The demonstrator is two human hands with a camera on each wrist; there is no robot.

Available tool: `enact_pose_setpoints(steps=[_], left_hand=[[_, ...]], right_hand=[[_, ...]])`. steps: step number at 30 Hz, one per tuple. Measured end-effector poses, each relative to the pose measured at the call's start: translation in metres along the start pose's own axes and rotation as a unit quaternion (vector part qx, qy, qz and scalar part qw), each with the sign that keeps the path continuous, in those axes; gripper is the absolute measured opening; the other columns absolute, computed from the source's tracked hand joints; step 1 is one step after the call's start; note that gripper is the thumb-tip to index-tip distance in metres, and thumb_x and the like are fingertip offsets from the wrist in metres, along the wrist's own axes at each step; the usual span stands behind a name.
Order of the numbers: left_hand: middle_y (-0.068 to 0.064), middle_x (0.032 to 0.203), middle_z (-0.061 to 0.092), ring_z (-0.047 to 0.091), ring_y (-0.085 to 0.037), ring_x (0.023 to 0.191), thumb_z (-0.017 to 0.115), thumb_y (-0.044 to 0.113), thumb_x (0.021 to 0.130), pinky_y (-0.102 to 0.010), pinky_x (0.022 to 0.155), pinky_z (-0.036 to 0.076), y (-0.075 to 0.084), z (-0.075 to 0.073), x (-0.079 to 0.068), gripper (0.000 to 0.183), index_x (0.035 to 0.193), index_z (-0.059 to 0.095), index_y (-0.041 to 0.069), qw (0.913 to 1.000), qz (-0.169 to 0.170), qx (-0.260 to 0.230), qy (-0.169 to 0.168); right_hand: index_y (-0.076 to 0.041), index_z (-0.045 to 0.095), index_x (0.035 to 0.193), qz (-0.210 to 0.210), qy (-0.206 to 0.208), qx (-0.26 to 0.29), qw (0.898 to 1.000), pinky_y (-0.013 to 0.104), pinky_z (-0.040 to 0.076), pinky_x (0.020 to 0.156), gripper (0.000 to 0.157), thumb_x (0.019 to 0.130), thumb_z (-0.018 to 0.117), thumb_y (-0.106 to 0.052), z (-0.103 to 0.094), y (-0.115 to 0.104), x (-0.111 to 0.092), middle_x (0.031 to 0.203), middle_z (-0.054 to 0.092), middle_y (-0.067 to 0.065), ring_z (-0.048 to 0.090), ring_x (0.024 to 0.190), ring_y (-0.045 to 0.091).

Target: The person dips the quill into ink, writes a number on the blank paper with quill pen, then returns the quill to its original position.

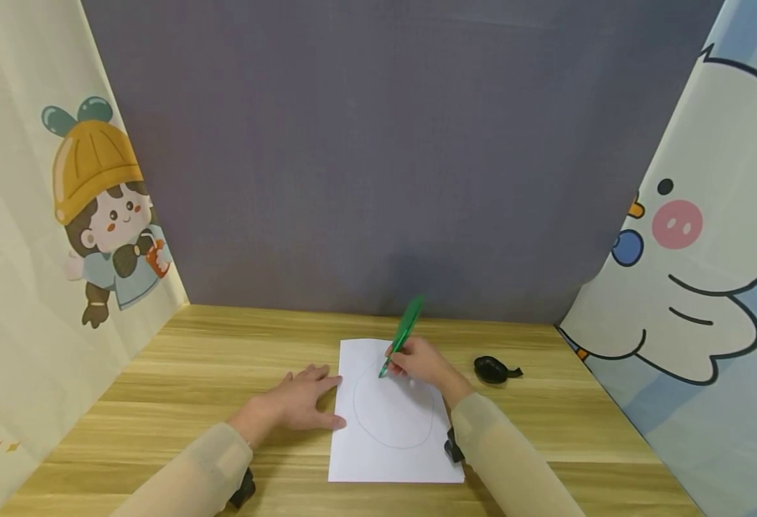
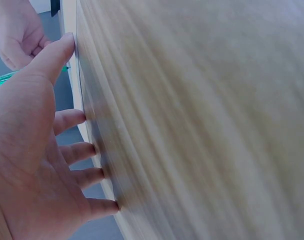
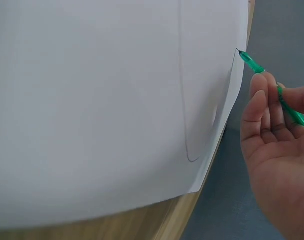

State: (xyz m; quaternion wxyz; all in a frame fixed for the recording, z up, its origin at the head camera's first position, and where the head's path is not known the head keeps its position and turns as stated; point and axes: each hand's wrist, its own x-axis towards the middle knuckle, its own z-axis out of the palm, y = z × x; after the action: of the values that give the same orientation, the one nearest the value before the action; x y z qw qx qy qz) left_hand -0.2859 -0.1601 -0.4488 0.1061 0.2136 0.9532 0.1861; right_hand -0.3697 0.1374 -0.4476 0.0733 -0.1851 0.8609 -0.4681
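A white sheet of paper (image 1: pixel 359 463) lies on the table, bearing a thin, roundish drawn outline. My right hand (image 1: pixel 420 361) pinches a green pen (image 1: pixel 406 327) with a broad, leaf-like upper end. Its tip is at the upper part of the outline. In the right wrist view the thumb and fingertips close around the pen (image 3: pixel 251 62), dark tip toward the paper (image 3: pixel 92 100). My left hand (image 1: pixel 301 398) rests on the table with spread fingers, thumb and index fingertips at the paper's left edge. The left wrist view shows its fingertips (image 2: pixel 94 173) against the tabletop.
A small black rounded object with a short tail (image 1: pixel 491 370) lies on the wooden table (image 1: pixel 223 345), right of the paper. A grey panel (image 1: pixel 353 158) rises behind the table. Cartoon-printed sheets (image 1: pixel 16 251) flank both sides. Black pieces (image 1: pixel 244 490) show by the wrists.
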Motion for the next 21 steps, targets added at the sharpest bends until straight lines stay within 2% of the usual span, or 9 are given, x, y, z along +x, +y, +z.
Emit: enact_pose_setpoints(steps=[21], left_hand=[[-0.019, 0.180, 0.031, 0.024, -0.049, 0.168, 0.076, 0.069, 0.094, -0.076, 0.133, 0.019, -0.001, 0.001, 0.002, 0.094, 0.167, 0.049, 0.018, 1.0000, -0.005, 0.002, -0.004]], right_hand=[[0.006, 0.074, 0.114, -0.017, -0.012, -0.004, 1.000, 0.027, 0.058, 0.070, 0.020, 0.110, 0.059, -0.007, 0.011, -0.012, 0.003, 0.089, 0.079, 0.014, 0.070, 0.078, 0.019]])
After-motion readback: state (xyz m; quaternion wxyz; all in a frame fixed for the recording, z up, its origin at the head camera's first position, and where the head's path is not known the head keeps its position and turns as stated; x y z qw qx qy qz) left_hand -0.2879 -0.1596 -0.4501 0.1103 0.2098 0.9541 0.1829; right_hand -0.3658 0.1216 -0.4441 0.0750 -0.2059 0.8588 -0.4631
